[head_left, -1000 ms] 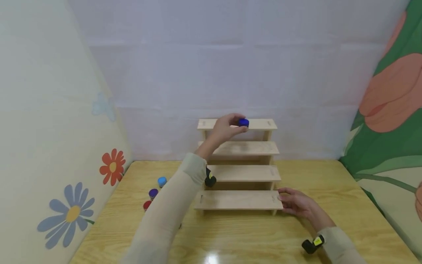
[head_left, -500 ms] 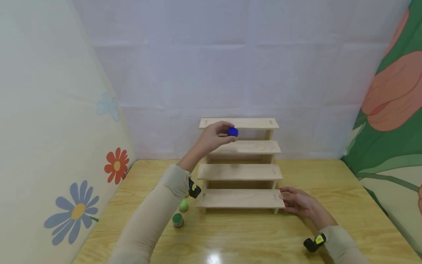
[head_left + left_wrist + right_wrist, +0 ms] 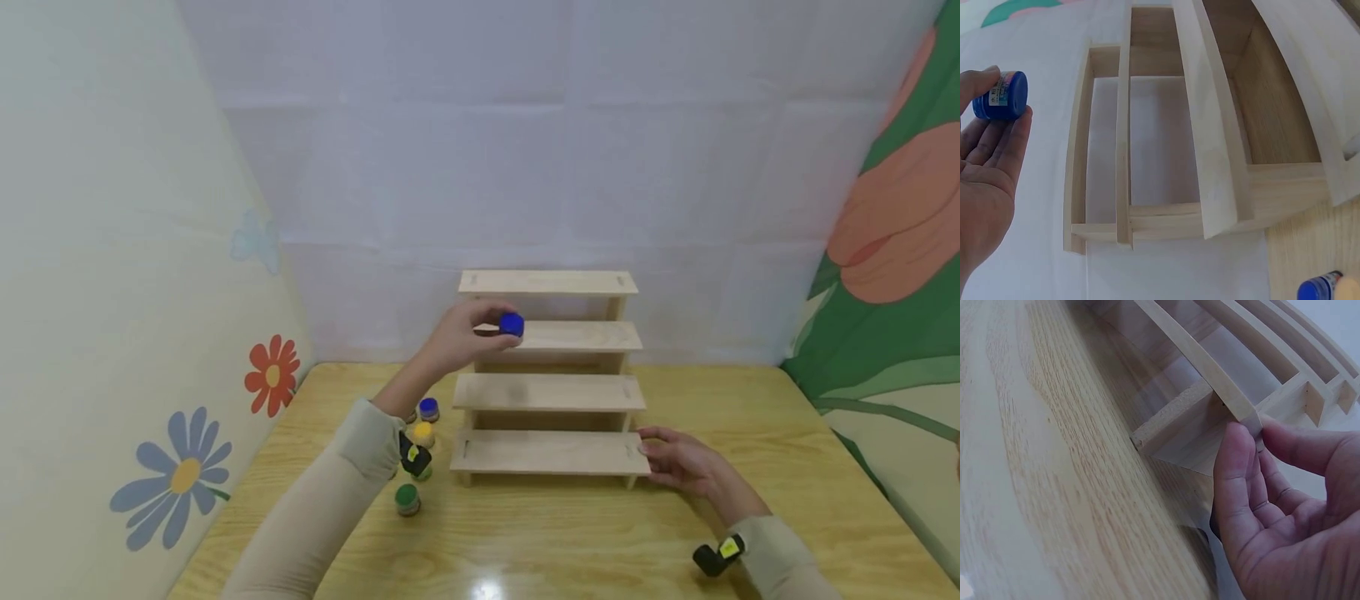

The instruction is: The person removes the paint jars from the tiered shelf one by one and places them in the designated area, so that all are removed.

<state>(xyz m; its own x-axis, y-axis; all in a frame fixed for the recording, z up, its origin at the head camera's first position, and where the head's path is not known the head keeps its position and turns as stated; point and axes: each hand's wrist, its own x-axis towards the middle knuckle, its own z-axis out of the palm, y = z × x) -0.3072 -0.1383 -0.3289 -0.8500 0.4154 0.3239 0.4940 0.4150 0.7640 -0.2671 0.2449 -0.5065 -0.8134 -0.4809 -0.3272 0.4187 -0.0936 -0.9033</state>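
My left hand (image 3: 459, 337) pinches a small blue paint jar (image 3: 512, 325) between thumb and fingers, held up in front of the second-highest step of a wooden four-step display stand (image 3: 547, 450). In the left wrist view the jar (image 3: 1007, 97) lies tilted on its side, label visible, apart from the stand. My right hand (image 3: 686, 465) grips the right end of the lowest step. Its thumb and fingers close on the board's corner, as the right wrist view shows the hand (image 3: 1291, 506).
Left of the stand, several jars stand on the wooden table (image 3: 570, 533): a green-lidded jar (image 3: 407, 498), a yellow-lidded jar (image 3: 423, 433) and another blue-lidded jar (image 3: 429, 408). My left forearm partly hides others. A white cloth (image 3: 420, 183) hangs behind.
My left hand, with the blue jar, has come down and left from the top step. More jars at left now show past the forearm. My right hand keeps its grip on the stand.
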